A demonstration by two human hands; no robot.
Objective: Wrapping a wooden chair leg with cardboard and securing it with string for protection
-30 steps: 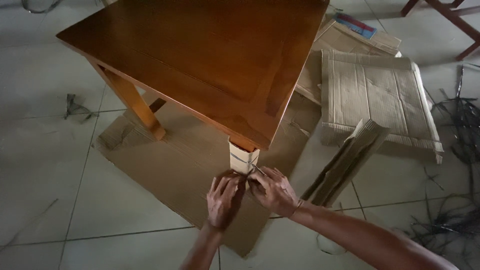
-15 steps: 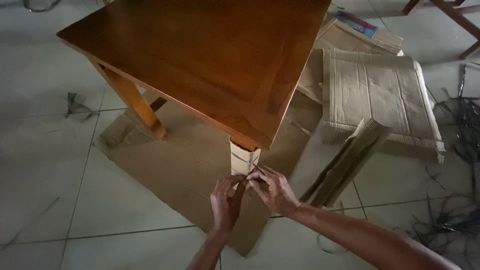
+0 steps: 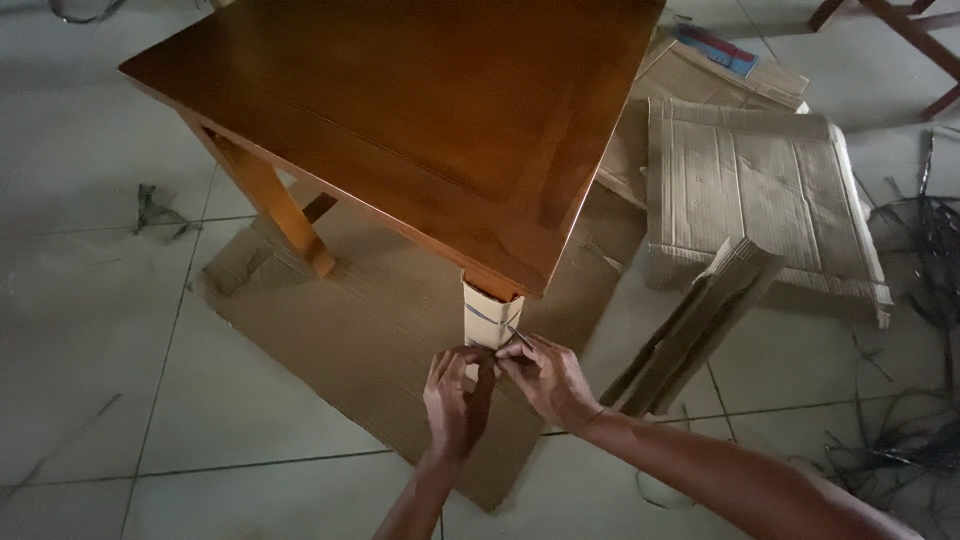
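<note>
A brown wooden table [image 3: 420,110] stands on a flat cardboard sheet [image 3: 340,330] on the tiled floor. Its nearest leg [image 3: 488,315] is wrapped in pale cardboard with a dark strap around it. My left hand [image 3: 455,400] presses against the lower part of that wrapped leg. My right hand [image 3: 545,378] pinches the thin strap end at the leg's right side, fingers closed on it. Both hands meet just below the table corner and hide the bottom of the leg.
A folded cardboard piece [image 3: 700,325] leans to the right of my hands. A large corrugated sheet [image 3: 760,190] lies beyond it. Dark strap scraps [image 3: 920,250] litter the floor at right. Another table leg [image 3: 275,205] stands at left. Red furniture legs [image 3: 900,30] show top right.
Both hands have shifted slightly upward along the wrapped leg, and the right hand's fingers have tightened on the strap end. The table has not moved.
</note>
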